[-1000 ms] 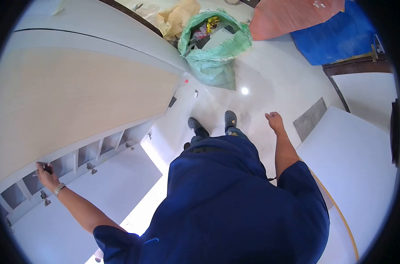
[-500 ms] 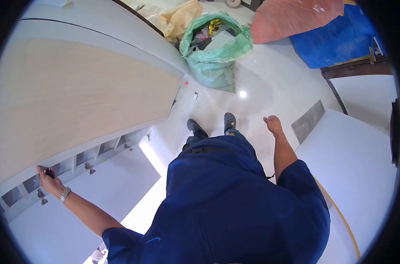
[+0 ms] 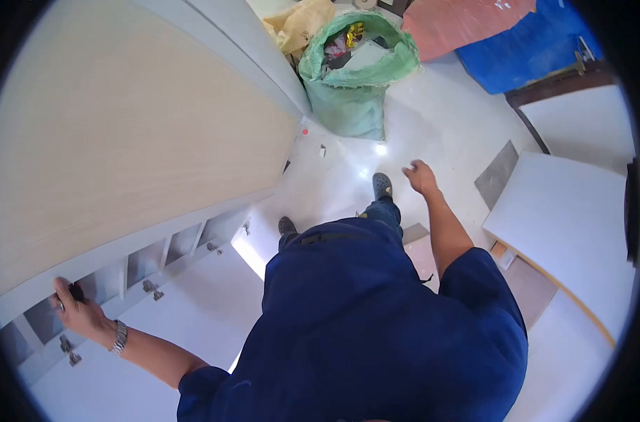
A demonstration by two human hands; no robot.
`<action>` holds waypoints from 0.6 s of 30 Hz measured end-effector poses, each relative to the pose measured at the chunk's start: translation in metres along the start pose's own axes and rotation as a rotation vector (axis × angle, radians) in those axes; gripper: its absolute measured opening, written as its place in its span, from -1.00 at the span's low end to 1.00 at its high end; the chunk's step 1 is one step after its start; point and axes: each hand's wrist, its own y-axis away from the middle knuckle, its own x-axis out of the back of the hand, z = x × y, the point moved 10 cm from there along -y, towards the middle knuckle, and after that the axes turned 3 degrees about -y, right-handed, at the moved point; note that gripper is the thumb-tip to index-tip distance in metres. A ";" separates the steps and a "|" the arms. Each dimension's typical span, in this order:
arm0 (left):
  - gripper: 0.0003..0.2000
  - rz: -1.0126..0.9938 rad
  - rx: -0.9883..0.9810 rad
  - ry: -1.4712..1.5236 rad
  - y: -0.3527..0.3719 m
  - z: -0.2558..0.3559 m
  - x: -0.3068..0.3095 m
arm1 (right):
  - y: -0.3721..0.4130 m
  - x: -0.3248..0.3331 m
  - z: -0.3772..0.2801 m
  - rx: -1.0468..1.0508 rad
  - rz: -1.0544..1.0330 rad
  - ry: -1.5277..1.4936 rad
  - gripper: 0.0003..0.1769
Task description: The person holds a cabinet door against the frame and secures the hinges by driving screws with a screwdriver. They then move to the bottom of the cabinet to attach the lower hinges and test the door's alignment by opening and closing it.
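At near left, the left hand [image 3: 81,315] curls its fingers round a dark object [image 3: 76,291] by the pale panel [image 3: 151,141], the right hand [image 3: 423,177] empty, fingers loosely bent.

The dark object [image 3: 76,291] in the left hand [image 3: 85,318] is largely covered by the grip; its kind cannot be determined. The green sack [image 3: 348,111] conceals its lower contents, and print on the yellow wrapper [image 3: 354,34] is too small to read. The red sheet [image 3: 461,27] is cut off at the top edge, the blue shirt [image 3: 376,323] at the bottom. A white piece [image 3: 323,150] and a red speck [image 3: 305,131] on the floor [image 3: 439,119] are too small to identify.
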 end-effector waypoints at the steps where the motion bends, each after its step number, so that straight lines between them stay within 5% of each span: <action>1: -0.77 -0.007 -0.043 0.036 0.003 0.002 -0.007 | 0.008 -0.023 -0.033 0.098 0.038 -0.022 -0.43; 4: -0.76 -0.062 -0.208 0.056 0.001 -0.009 -0.014 | 0.053 -0.115 -0.137 0.225 0.064 -0.124 -0.39; 6: -0.78 -0.129 -0.190 0.082 0.005 -0.026 -0.026 | 0.091 -0.199 -0.216 0.274 -0.095 -0.180 -0.22; 11: -0.78 -0.400 -0.120 0.112 0.031 -0.068 -0.061 | 0.210 -0.279 -0.407 0.664 -0.151 -0.187 0.03; 15: -0.81 -0.535 0.021 0.084 0.049 -0.128 -0.076 | 0.247 -0.289 -0.461 0.661 -0.211 -0.167 0.14; 18: -0.81 -0.570 0.050 0.126 0.066 -0.157 -0.090 | 0.239 -0.299 -0.469 0.807 0.008 -0.303 0.18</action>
